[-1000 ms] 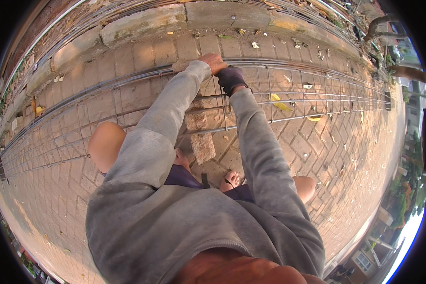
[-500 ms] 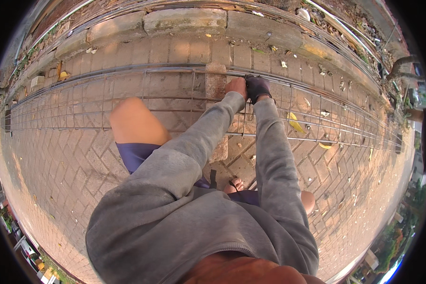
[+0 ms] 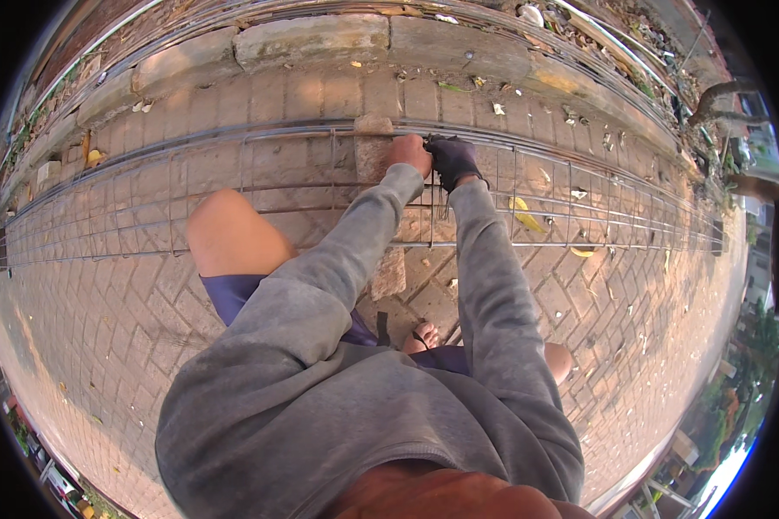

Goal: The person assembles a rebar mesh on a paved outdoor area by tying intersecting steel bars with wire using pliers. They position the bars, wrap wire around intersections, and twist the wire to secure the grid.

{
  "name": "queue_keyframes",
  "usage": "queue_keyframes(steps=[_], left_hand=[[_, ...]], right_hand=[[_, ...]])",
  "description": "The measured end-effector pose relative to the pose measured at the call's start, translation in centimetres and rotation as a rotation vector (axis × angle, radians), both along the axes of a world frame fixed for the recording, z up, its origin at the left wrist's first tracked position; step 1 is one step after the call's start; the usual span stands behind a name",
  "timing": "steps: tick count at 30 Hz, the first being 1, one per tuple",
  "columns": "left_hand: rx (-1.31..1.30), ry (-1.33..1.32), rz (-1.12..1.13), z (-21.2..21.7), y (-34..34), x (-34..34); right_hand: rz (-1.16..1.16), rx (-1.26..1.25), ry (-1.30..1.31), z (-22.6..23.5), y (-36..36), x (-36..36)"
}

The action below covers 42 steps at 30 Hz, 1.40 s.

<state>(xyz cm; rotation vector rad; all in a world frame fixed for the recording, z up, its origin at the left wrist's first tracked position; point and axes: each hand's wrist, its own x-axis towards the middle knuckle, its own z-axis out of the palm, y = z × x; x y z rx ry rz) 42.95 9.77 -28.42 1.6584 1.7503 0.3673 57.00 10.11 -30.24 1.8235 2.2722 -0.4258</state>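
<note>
Since the frame from a second ago, the left hand [image 3: 409, 154] has dropped from above the right hand [image 3: 453, 162] to a place level beside it, and more of the left knee [image 3: 225, 225] shows past the grey sleeve [image 3: 355, 229]. The two hands are together at the upper bars of a long steel rebar cage [image 3: 320, 184], knuckles nearly touching. The left is bare and curled like a fist; the right wears a dark glove, its fingers bent inward. Whether either is clamped on a bar, or pinches something between them, cannot be told, since the backs of the hands hide it. Thin dark strands [image 3: 441, 206], perhaps wire, hang just below the glove. The cage stretches from side to side in front of the person, along the stone curb [image 3: 312, 41] and above the brick pavers [image 3: 147, 346], with a rough block [image 3: 370, 157] running under it just left of the hands. Working well at this spot would likely mean letting the left hand steady the steel while the gloved one takes any sharp ends or hard pulls. Pressing close to the block should limit the cage's flex. The loose strands are best kept from snagging on the crosspieces, and the bare fingertips from being pinched between neighbouring bars.
</note>
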Motion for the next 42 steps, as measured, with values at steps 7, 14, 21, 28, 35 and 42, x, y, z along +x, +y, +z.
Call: queue_keyframes(steps=[7,14,21,28,35,42], left_hand=[[-0.055,0.081,-0.111,-0.4,0.5,0.0],[-0.119,0.148,-0.253,-0.5,0.8,0.4],[-0.122,0.193,-0.219,-0.1,1.1,0.2],[-0.115,0.207,-0.23,0.7,1.3,0.4],[-0.118,0.199,-0.238,-0.1,1.4,0.4],[-0.149,0.267,-0.393,3.4,3.4,-1.8]], right_hand=[[-0.435,-0.113,0.569,-2.1,-1.5,1.0],[-0.101,0.069,0.149,2.3,-1.9,-0.1],[0.034,0.086,-0.048,1.5,-0.5,-1.1],[-0.087,0.028,0.085,0.8,-0.1,-0.6],[0.072,0.101,-0.089,2.2,-0.8,-0.8],[-1.187,-0.269,1.243,1.7,-2.2,-2.1]])
